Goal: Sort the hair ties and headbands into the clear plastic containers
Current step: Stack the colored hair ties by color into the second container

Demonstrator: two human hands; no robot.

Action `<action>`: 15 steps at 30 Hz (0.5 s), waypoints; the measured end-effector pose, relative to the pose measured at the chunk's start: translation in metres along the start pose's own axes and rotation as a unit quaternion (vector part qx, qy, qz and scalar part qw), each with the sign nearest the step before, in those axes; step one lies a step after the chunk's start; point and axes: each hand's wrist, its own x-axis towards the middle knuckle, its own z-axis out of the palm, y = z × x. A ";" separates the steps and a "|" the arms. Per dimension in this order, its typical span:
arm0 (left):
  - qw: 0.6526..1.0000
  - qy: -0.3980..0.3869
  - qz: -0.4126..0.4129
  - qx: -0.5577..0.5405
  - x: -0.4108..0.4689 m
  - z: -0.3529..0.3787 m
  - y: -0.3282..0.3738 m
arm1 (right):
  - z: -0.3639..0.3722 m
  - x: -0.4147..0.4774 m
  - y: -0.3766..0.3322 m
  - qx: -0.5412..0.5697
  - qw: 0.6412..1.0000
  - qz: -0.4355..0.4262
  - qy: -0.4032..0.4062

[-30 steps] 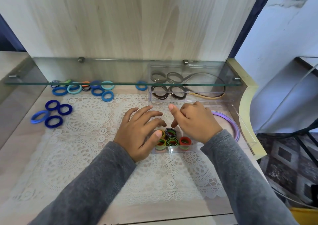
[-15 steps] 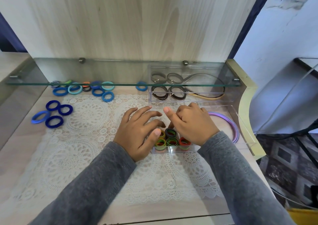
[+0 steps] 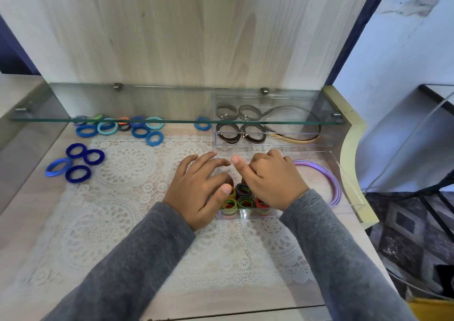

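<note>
A small clear container (image 3: 245,217) on the lace mat holds several colourful hair ties (image 3: 245,201) standing on edge. My left hand (image 3: 196,190) lies over its left side with fingers spread, the thumb resting on a yellow-green tie (image 3: 230,204). My right hand (image 3: 272,180) covers the right side, fingers curled down into the container and the index finger pointing left; what they hold is hidden. Loose blue hair ties (image 3: 76,163) lie far left, and more blue and teal ties (image 3: 137,129) lie under the glass shelf.
A rear clear container (image 3: 270,143) holds brown hair ties (image 3: 228,135) and a thin beige headband (image 3: 294,138). A purple headband (image 3: 330,180) lies in a large clear tray (image 3: 350,188) on the right. A glass shelf (image 3: 147,120) overhangs the back. The desk edge drops off at right.
My right hand has edged slightly left, closer to my left hand over the small container. My left hand has hardly moved.
</note>
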 end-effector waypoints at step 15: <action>1.000 0.011 0.003 -0.007 0.000 0.000 0.000 | 0.001 0.002 -0.002 0.019 1.000 -0.001 -0.013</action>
